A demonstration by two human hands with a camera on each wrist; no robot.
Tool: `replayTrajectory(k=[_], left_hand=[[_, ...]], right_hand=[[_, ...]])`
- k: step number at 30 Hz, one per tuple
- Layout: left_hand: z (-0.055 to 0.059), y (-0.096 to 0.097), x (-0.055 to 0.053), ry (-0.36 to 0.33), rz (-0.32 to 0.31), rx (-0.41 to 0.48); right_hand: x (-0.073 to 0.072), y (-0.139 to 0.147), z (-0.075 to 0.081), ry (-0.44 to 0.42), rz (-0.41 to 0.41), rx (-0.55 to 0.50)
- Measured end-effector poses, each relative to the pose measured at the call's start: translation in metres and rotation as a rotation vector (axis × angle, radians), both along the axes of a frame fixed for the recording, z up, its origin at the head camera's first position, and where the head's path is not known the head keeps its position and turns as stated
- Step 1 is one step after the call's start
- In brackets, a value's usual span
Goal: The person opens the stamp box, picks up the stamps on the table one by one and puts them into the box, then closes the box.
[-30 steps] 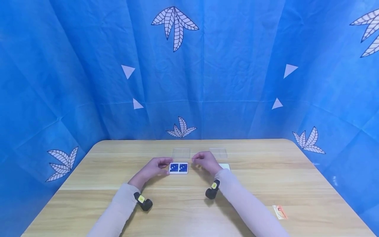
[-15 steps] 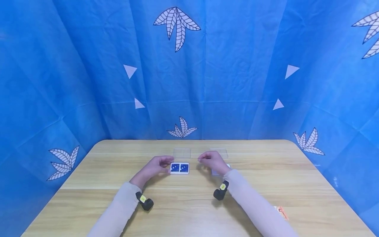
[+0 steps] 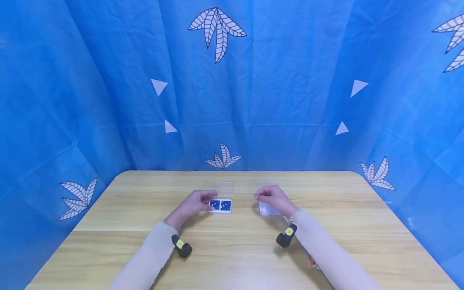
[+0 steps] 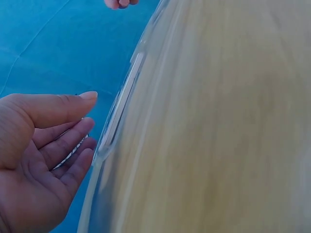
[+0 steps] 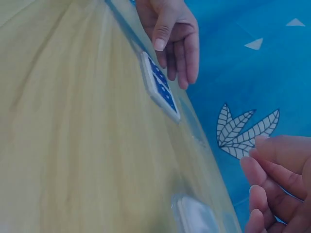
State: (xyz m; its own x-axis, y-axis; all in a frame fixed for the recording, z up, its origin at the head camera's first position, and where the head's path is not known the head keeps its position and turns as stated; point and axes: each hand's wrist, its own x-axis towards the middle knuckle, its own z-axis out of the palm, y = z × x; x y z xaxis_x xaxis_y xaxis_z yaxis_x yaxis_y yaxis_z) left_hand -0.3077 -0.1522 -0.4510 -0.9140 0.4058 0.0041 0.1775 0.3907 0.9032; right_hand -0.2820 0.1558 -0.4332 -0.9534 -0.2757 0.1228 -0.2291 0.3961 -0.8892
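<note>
A shallow white case (image 3: 220,211) lies on the table with two dark blue square cards (image 3: 226,206) side by side in it. My left hand (image 3: 195,204) is at the case's left end, thumb toward the near side and fingers toward the far side; the left wrist view shows it loosely bent and holding nothing. My right hand (image 3: 277,199) hovers over a second pale case (image 3: 266,209) and hides part of it. In the right wrist view the thumb and forefinger of the right hand (image 5: 282,184) are close together, with nothing visible between them.
Behind the left case lies a clear flat lid (image 3: 223,187). Another clear lid (image 3: 266,184) is partly behind my right hand. An orange-and-white card (image 3: 311,262) shows partly under my right sleeve. A blue curtain (image 3: 250,100) hangs beyond the table's far edge.
My right hand has moved right, from beside the blue-card case to above the pale case. My left hand has shifted slightly right. The right sleeve now covers most of the orange-and-white card.
</note>
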Motion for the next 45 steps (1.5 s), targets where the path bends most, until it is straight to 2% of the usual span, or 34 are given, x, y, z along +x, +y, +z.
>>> replayTrajectory(k=[5,7,10,14,19,21,25,28,38,45], left_hand=[[0.003,0.013,0.001,-0.018,-0.003,0.005],[0.005,0.017,0.002,-0.012,-0.022,0.015],[0.008,0.025,0.004,0.004,-0.052,0.024],[0.012,0.035,0.008,0.029,-0.074,0.017],[0.009,0.045,0.009,0.051,-0.102,0.019],[0.014,0.050,0.013,0.049,-0.125,0.032],[0.015,0.060,0.013,0.044,-0.159,0.051],[0.009,0.068,0.009,0.044,-0.159,0.044],[0.006,0.093,0.011,0.040,-0.168,0.018],[0.003,0.108,0.010,0.010,-0.137,0.018]], right_hand=[[0.009,0.010,0.001,-0.003,0.045,0.006],[0.013,0.013,0.003,0.003,0.044,0.020],[0.018,0.020,0.003,0.010,0.030,0.035],[0.022,0.031,0.001,-0.024,-0.013,0.036],[0.028,0.043,-0.001,-0.070,-0.047,0.057],[0.031,0.048,-0.002,-0.084,-0.061,0.070],[0.039,0.059,-0.002,-0.099,-0.071,0.072],[0.045,0.069,-0.004,-0.119,-0.067,0.051],[0.064,0.103,-0.006,-0.146,-0.087,0.086],[0.072,0.119,-0.009,-0.154,-0.074,0.073]])
